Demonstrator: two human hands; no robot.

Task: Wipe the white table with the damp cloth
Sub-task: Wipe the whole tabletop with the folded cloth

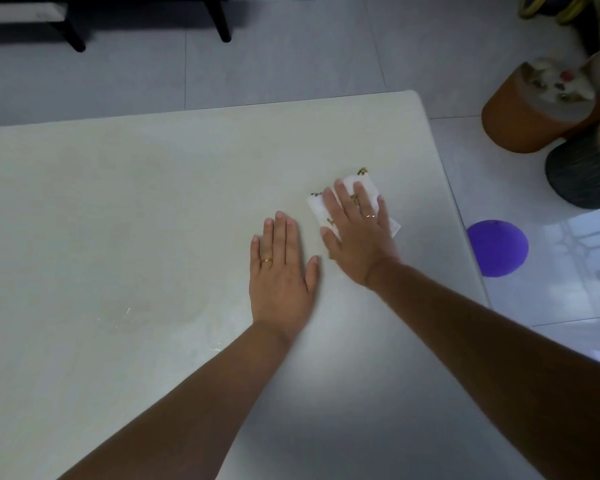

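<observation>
Grey tiled floor [291, 64] borders the white rectangular table [118, 202]. Near its right edge, the right hand [357, 230] presses flat, fingers straight, on the folded white patterned cloth [369, 188]. Just beside it, the left hand [281, 268] rests flat, holding nothing; broad tabletop stretches leftward.

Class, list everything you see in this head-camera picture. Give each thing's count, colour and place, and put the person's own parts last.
table: one, white, fills lower left and middle.
cloth: one, white with gold-brown print, on the table near its right edge.
floor: grey tiles, beyond and right of the table.
furniture legs: two, black, top left.
disc: one, purple, on the floor right of the table.
orange drum: one, orange-brown, patterned top, far right.
ribbed drum: one, dark grey, nearer than the orange drum.
rings: two, gold, one per hand.
left hand: flat on bare table, left of the cloth.
right hand: flat, pressing on the cloth.
</observation>
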